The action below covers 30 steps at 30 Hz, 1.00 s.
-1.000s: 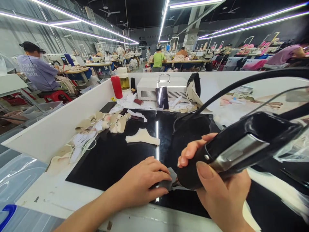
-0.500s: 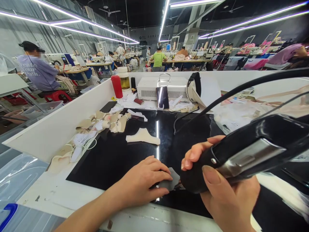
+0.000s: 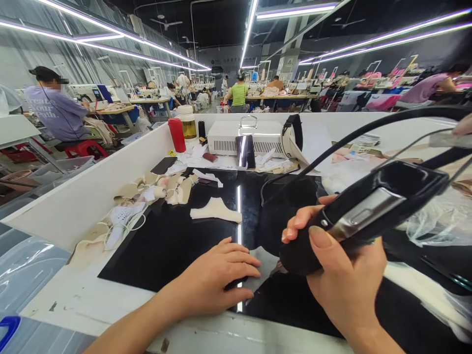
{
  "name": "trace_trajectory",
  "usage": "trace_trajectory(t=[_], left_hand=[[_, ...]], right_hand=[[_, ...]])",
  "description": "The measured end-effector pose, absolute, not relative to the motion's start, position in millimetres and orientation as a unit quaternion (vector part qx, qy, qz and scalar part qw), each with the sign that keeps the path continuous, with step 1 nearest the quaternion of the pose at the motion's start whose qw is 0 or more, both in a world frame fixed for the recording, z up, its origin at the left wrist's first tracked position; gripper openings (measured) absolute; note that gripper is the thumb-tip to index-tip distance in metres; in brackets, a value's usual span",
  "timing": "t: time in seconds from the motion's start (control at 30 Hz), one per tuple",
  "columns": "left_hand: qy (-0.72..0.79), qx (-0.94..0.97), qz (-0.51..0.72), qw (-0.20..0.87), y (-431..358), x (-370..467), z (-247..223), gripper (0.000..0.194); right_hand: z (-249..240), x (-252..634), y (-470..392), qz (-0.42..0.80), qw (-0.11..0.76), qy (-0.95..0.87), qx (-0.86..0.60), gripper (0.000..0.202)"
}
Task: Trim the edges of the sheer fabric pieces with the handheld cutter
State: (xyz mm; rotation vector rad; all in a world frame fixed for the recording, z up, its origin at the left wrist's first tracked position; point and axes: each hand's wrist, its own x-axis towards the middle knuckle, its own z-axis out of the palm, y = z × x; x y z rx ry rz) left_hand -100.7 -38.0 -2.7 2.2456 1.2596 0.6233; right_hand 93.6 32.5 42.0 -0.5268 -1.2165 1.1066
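My right hand [image 3: 342,280] is wrapped round a black corded hand-held power tool [image 3: 365,206] with a silver plate on its side. The tool's rounded end points down and left over the black mat [image 3: 165,246]; its working tip is hidden. My left hand [image 3: 224,275] lies with fingers stretched out on the mat, fingertips at the edge of a thin grey sheet piece [image 3: 262,263]. That piece lies between the left fingertips and the tool's end. Farther back on the mat rests a cream curved fabric piece [image 3: 216,210].
Beige and white bundled pieces [image 3: 177,189] lie at left. Along the back stand a red cup [image 3: 177,135], a white metal box [image 3: 221,135] and a phone [image 3: 246,152]. The tool's black cable [image 3: 354,140] arches across the right. Plastic bags [image 3: 435,221] lie right. Other people work beyond the white partition.
My right hand and the tool have shifted slightly up, and the tool's rear has swung left. More of the grey sheet shows beside my left fingers, which have barely moved.
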Motion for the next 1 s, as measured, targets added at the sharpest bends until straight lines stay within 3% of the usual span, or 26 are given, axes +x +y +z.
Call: trace_trajectory(t=[0.33,1.0], left_hand=[[0.467,0.821,0.216,0.249,-35.4,-100.0,0.2,0.039],[0.451,0.831,0.230,0.231,-34.1,-99.0,-2.3,0.031]], right_hand=[[40.0,83.4,16.5,0.518,0.638,-0.526,-0.218,0.039],[32.7,79.2,5.5,0.538,0.606,-0.554,-0.190,0.030]])
